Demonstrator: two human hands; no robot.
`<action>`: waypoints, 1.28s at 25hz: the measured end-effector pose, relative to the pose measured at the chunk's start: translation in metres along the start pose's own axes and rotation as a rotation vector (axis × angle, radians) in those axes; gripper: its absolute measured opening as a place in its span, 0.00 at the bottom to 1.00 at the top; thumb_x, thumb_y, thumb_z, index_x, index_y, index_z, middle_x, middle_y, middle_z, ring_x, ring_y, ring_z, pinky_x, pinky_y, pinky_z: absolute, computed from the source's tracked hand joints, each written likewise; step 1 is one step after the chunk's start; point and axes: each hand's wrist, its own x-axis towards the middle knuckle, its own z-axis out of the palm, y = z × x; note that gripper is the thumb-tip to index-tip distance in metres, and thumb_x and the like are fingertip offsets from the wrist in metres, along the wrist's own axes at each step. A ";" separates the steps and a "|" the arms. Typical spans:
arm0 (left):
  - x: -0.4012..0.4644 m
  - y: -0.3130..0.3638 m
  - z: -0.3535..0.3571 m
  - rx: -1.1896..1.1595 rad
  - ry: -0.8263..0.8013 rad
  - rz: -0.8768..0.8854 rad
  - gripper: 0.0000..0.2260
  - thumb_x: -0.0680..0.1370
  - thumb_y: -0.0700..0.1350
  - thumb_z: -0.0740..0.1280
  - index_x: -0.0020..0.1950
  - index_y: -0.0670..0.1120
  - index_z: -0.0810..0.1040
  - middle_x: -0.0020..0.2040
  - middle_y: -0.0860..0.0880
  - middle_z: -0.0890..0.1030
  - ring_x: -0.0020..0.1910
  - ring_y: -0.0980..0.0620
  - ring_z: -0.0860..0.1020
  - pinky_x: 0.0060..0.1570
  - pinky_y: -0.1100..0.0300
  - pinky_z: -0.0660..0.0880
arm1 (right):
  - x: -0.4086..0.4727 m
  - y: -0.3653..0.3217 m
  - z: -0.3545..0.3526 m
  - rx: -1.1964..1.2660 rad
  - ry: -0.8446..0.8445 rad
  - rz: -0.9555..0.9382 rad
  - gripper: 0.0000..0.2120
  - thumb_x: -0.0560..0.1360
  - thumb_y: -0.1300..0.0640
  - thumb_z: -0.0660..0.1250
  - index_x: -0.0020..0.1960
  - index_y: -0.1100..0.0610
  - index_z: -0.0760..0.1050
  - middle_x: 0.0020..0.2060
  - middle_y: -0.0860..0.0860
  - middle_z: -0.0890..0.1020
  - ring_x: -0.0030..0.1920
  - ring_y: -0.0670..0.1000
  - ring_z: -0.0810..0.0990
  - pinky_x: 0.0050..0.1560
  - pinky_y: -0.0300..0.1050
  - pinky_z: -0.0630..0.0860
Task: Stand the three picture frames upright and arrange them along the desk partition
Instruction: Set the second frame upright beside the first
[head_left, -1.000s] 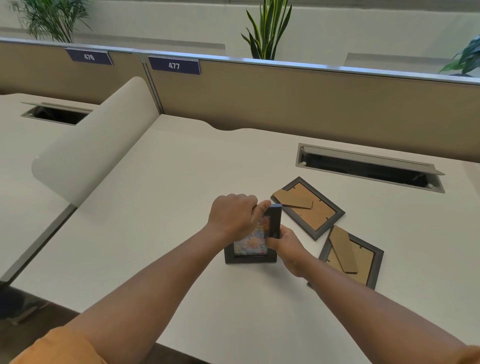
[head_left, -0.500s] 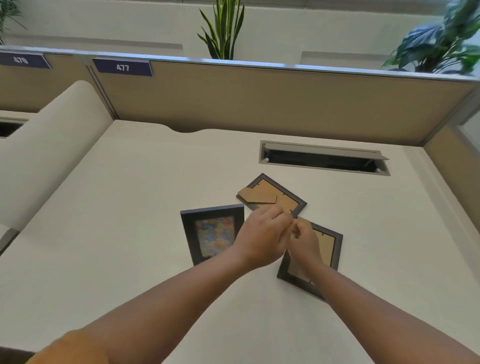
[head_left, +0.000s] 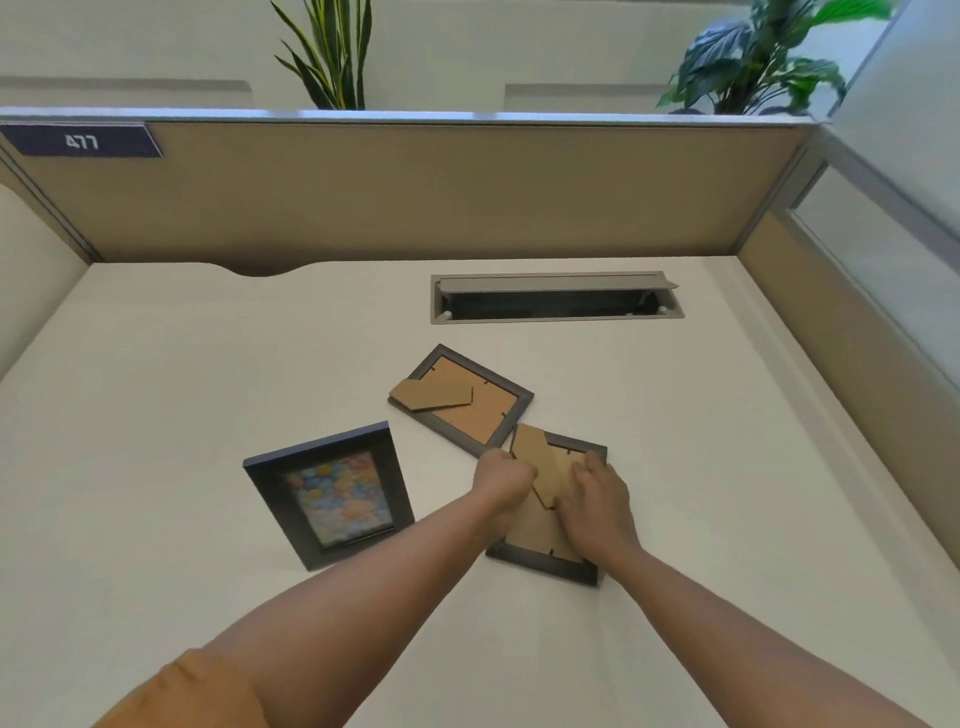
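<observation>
Across the table (head_left: 156, 415), well short of the partition (head_left: 415, 192), we see all three frames clustered near the middle. We order them by what has changed most. One second ago we held the first frame (head_left: 330, 496) in both hands, edge-on; now it stands free at our left, picture side toward us and leaning back, apparently on its stand, with nobody touching it. That is one frame upright, though it is not yet along the partition.

Half a second ago both hands were bunched together over the nearest frame; now they have parted onto it. The second frame (head_left: 545, 525) lies face down, cardboard back up. Our left hand (head_left: 501, 480) is curled at its left edge beside the easel flap (head_left: 540, 467), though we cannot tell whether that grip is closed on anything. Our right hand (head_left: 597, 506) lies flat on the backing, fingers spread, pressing rather than clamping. We judge the flap is about to be folded out.

The third frame (head_left: 462, 397) lies face down just behind, its corner touching the second, in the same place as before. Our view has also tilted rightward, bringing the cable tray (head_left: 556, 299) nearer the centre.
</observation>
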 end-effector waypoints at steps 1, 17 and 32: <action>0.000 0.001 0.001 -0.047 0.000 -0.016 0.03 0.80 0.37 0.65 0.52 0.41 0.77 0.45 0.43 0.78 0.40 0.47 0.75 0.41 0.55 0.73 | -0.002 0.004 -0.001 0.040 0.002 -0.015 0.18 0.79 0.55 0.65 0.66 0.61 0.75 0.77 0.59 0.69 0.73 0.63 0.67 0.71 0.53 0.66; -0.013 0.033 -0.010 0.238 -0.010 0.085 0.02 0.83 0.41 0.63 0.50 0.45 0.74 0.52 0.39 0.82 0.48 0.41 0.86 0.51 0.48 0.85 | -0.026 0.034 -0.025 0.020 0.157 -0.611 0.41 0.64 0.65 0.82 0.74 0.61 0.71 0.66 0.58 0.81 0.65 0.62 0.79 0.62 0.56 0.75; -0.056 0.111 -0.079 1.060 -0.009 0.356 0.22 0.81 0.63 0.60 0.44 0.45 0.78 0.41 0.48 0.80 0.43 0.50 0.79 0.37 0.56 0.71 | -0.003 -0.048 -0.036 1.137 -0.423 -0.020 0.26 0.61 0.70 0.67 0.60 0.63 0.81 0.54 0.60 0.88 0.56 0.60 0.87 0.54 0.57 0.84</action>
